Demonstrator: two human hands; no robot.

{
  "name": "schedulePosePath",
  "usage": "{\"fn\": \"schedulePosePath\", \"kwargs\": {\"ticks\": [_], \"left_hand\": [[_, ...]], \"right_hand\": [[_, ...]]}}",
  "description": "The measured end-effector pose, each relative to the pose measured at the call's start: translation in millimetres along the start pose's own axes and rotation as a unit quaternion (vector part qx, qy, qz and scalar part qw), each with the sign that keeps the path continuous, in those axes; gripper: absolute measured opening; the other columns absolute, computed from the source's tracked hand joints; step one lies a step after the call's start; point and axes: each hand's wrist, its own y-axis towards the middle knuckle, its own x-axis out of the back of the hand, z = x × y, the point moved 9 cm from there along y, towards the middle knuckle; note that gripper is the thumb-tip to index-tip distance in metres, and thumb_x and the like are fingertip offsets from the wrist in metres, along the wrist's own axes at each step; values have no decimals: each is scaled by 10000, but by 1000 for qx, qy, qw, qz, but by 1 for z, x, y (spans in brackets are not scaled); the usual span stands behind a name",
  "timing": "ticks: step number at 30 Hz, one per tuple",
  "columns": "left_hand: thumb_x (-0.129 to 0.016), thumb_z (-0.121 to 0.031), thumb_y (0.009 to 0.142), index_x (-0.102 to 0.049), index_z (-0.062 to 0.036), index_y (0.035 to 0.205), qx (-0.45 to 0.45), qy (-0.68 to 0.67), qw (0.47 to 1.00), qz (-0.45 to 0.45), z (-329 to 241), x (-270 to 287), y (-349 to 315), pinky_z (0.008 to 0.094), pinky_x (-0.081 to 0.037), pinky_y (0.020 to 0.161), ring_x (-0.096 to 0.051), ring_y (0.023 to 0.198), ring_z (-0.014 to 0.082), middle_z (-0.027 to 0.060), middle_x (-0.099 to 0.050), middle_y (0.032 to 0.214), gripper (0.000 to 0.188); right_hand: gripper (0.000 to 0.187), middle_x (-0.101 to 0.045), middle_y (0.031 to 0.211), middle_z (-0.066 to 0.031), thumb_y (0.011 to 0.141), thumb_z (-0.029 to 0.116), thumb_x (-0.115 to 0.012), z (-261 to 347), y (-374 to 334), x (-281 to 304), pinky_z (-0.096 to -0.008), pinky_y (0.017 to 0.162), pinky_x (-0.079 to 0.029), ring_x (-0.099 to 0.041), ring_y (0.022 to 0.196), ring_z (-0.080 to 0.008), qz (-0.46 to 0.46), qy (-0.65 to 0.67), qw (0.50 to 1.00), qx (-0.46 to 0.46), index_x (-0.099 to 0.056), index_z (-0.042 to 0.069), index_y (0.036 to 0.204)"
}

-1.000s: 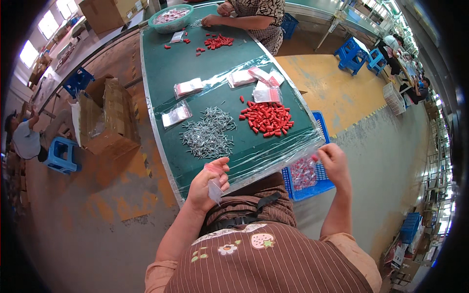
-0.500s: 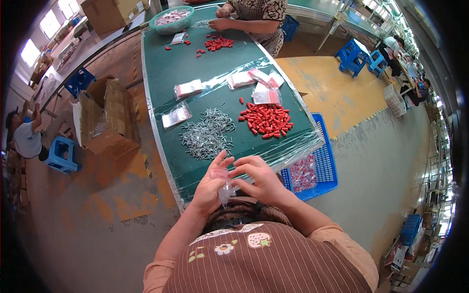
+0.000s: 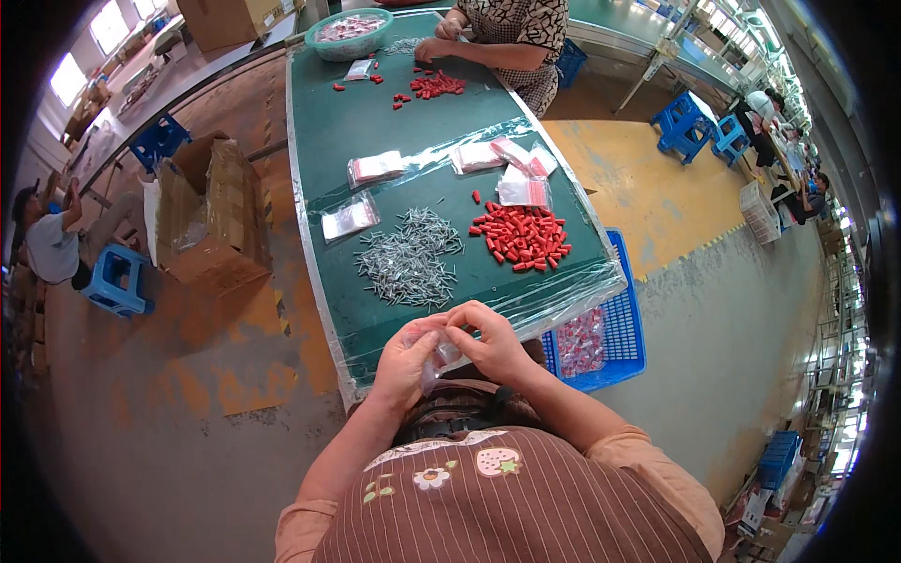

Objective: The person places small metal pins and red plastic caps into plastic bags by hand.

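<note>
My left hand (image 3: 405,361) and my right hand (image 3: 488,340) meet at the near edge of the green table (image 3: 375,131), both pinching a small clear plastic bag (image 3: 441,355) between the fingertips. Just beyond the hands lies a pile of silver metal screws (image 3: 408,261). To its right is a heap of red plastic plugs (image 3: 521,236). Several filled clear bags (image 3: 507,174) lie further up the table, some with red contents.
A blue crate (image 3: 615,324) with filled bags sits at the table's right. An open cardboard box (image 3: 202,220) stands on the floor to the left. Another person (image 3: 497,33) works at the far end beside a green bowl (image 3: 349,33). Blue stools (image 3: 113,281) stand around.
My right hand came back from the blue crate to the table edge and joined the left hand. Both now hold the small bag.
</note>
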Motion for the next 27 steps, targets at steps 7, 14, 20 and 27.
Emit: {"fn": "schedulePosePath", "kwargs": {"ticks": [7, 14, 20, 27], "left_hand": [[-570, -82, 915, -597, -25, 969, -55, 49, 997, -39, -4, 11, 2, 258, -505, 640, -591, 756, 121, 62, -627, 897, 83], [-622, -129, 895, -545, -75, 806, -55, 68, 996, -15, -4, 11, 3, 246, -483, 571, -552, 647, 104, 27, -600, 826, 129], [-633, -130, 890, -500, -101, 760, -66, 46, 996, -30, -2, 9, 2, 243, -477, 552, -529, 608, 92, 11, -584, 781, 188], [-615, -17, 872, -497, -73, 853, -94, 49, 993, -56, -5, 18, 5, 236, -487, 618, -561, 692, 89, 19, -581, 802, 131]], "right_hand": [[150, -580, 875, -63, 867, 141, -614, -11, -2, 1, -273, 690, -465, -567, 775, -126, -1, 88, 994, -64, -600, -6, 898], [145, -571, 793, -35, 872, 133, -609, -20, -5, -6, -239, 671, -448, -542, 742, -92, 7, 97, 991, -87, -598, -9, 895], [128, -557, 772, -28, 876, 117, -606, -37, -6, -6, -252, 665, -439, -525, 730, -98, -17, 179, 978, -102, -605, -11, 889], [149, -553, 793, -26, 890, 135, -593, -7, -7, 1, -263, 675, -442, -529, 741, -105, -39, 39, 998, -2, -614, -12, 901]]}}
